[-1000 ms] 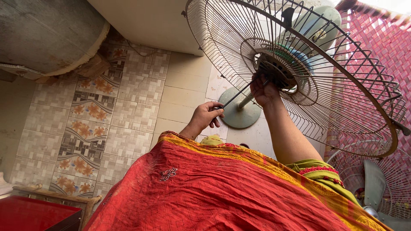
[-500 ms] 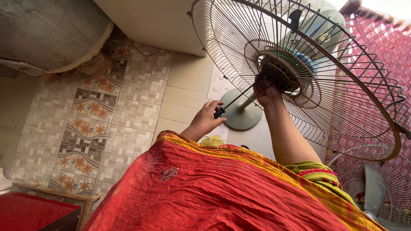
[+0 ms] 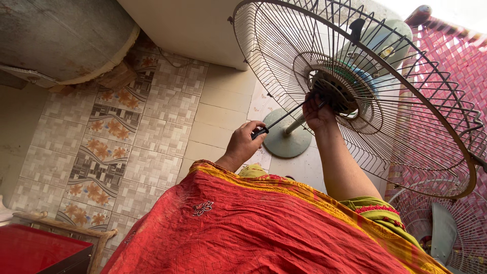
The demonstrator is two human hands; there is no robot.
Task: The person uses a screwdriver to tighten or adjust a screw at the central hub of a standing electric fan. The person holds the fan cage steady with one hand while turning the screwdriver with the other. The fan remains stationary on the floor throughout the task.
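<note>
A pedestal fan stands before me with its rear wire guard (image 3: pixel 406 101) facing me and no blades on it. My left hand (image 3: pixel 244 143) grips the black handle of a long screwdriver (image 3: pixel 281 120), whose shaft runs up to the dark round motor hub (image 3: pixel 337 94) at the guard's middle. My right hand (image 3: pixel 318 112) is raised to the lower left of that hub, fingers pinched by the screwdriver's tip. The fan's round grey base (image 3: pixel 286 139) sits on the floor below. A red and yellow cloth (image 3: pixel 243 223) covers my lap.
Patterned floor tiles (image 3: pixel 101 147) spread to the left. A grey drum (image 3: pixel 56 35) lies at top left. A red woven cot (image 3: pixel 456 66) stands behind the fan. Another fan guard with blades (image 3: pixel 441 228) lies at bottom right. A red box (image 3: pixel 35 251) sits at bottom left.
The view has shifted slightly. Both hands stay at the hub, with the screwdriver held in much the same place.
</note>
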